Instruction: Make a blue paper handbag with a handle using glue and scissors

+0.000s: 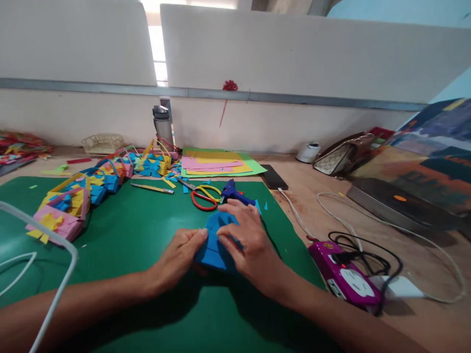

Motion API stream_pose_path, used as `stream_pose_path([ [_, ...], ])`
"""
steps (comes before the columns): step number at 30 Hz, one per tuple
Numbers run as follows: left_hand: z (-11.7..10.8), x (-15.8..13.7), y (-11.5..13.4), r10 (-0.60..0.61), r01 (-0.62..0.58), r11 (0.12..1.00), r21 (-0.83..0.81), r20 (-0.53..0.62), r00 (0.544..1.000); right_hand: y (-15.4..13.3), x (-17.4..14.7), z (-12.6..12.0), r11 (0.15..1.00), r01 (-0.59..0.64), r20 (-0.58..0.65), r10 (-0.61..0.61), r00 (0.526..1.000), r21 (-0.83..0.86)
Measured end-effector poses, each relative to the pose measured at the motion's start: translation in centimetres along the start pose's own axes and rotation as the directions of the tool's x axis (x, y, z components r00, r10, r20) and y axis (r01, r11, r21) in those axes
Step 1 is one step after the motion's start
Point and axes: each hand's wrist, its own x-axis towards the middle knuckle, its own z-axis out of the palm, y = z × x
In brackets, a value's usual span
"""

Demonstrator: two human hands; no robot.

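A folded piece of blue paper (210, 247) is held above the green mat, with crease lines across it. My left hand (180, 252) grips its left edge, thumb on top and the other fingers mostly hidden beneath. Over the right part of the paper, my right hand (250, 240) brings thumb and forefinger together at the surface in a pinch; its other fingers are raised and curved. Just beyond the hands lie a blue glue gun (237, 193) and scissors (204, 195) with red and yellow handles.
Small paper baskets (75, 196) line the mat's left side. A cutter knife (152, 188), coloured sheets (221, 164) and a phone (274, 176) lie farther back. On the right sits a purple power strip (344, 274) with cables. A white tube (64, 279) crosses the left foreground.
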Motion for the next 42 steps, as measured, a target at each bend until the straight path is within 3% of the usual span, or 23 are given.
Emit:
stream_pose_path([
  [3, 0.1, -0.1, -0.1, -0.011, 0.011, 1.000, -0.007, -0.004, 1.000, -0.1, -0.5, 0.9, 0.998, -0.043, 0.045, 0.041, 0.998, 0.040],
  [10, 0.6, -0.5, 0.1, 0.000, 0.000, 0.999, -0.045, 0.010, 1.000, -0.6, -0.6, 1.8, 0.999, -0.028, -0.001, 0.028, 1.000, 0.022],
  [19, -0.5, 0.4, 0.4, -0.037, 0.039, 0.963, -0.267, 0.012, 0.999, 1.7, 0.8, -0.9, 0.995, -0.065, -0.243, 0.082, 0.966, 0.079],
  [24, -1.4, 1.2, 0.9, -0.054, 0.036, 0.928, -0.371, -0.036, 0.998, 2.3, 0.8, -1.3, 0.967, -0.180, -0.241, 0.221, 0.945, 0.181],
  [32, -2.1, 1.9, 0.8, -0.070, 0.053, 0.921, -0.387, -0.032, 0.997, 2.1, 0.5, -1.0, 0.958, -0.235, -0.142, 0.259, 0.955, 0.163],
  [35, -2.4, 2.1, 0.5, 0.015, -0.023, 0.939, -0.344, -0.026, 1.000, 2.4, 0.3, -0.9, 0.971, -0.201, -0.125, 0.217, 0.968, 0.133],
  [42, -2.8, 2.0, 0.4, 0.131, -0.134, 0.990, -0.052, -0.049, 0.990, 2.3, 0.1, -0.4, 0.993, 0.048, -0.116, -0.060, 0.991, -0.104],
])
